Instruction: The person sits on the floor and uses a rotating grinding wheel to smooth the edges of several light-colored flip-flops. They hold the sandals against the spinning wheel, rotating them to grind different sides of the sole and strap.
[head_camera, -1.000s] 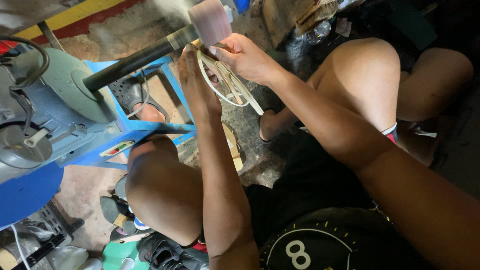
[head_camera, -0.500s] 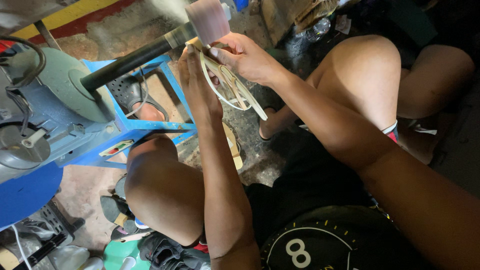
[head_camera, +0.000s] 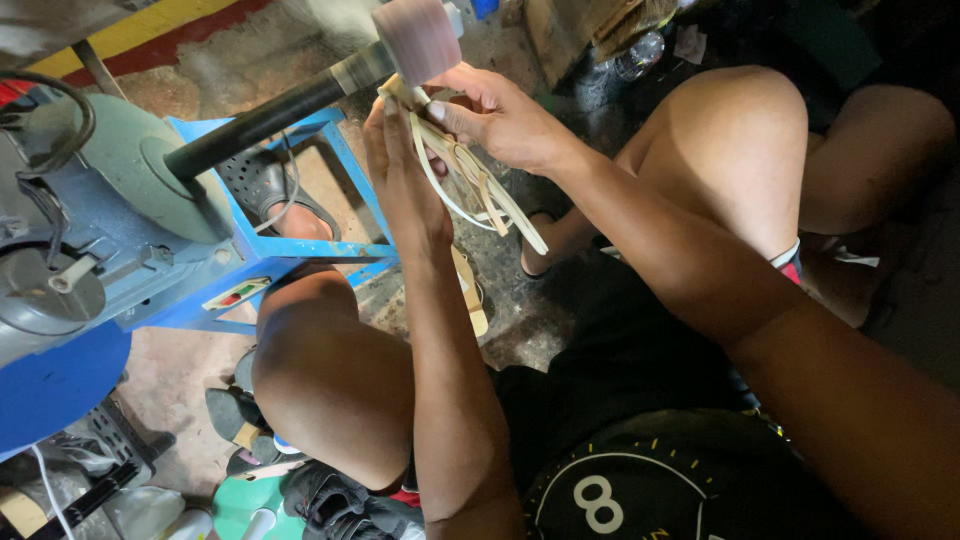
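Your two forearms rise from your lap, over the black shirt with a pale round print (head_camera: 640, 490), and meet high up at the machine. Below your left elbow, on the floor, lie dark worn shoes (head_camera: 330, 495) beside a green plastic piece (head_camera: 235, 505).

Your left hand (head_camera: 400, 180) stands upright with the palm toward the right, and its fingers support the cream-coloured strap piece with thin loops (head_camera: 465, 175) from behind. Your right hand (head_camera: 500, 120) closes over the same strap piece from the other side; thumb and fingers pinch its upper end. So both hands are grasping it, none is released. The loose strap ends hang down from your right hand toward your knee.

Compared with one second ago, the hands keep almost the same place and the same grip. Only the straps hang a little differently, and the upper end stays pressed at the wheel. In my judgement this means the grinding of this end is continuing, not finished.

Just above your fingertips is the pink cylindrical grinding wheel (head_camera: 418, 38), touching or almost touching the strap end; I cannot tell which. Its dark steel shaft (head_camera: 270, 115) runs to the left of your hands into the grey-green motor housing (head_camera: 130, 170) on the blue metal frame (head_camera: 300, 245). Beyond, a yellow and red painted edge (head_camera: 150, 25) crosses the floor.
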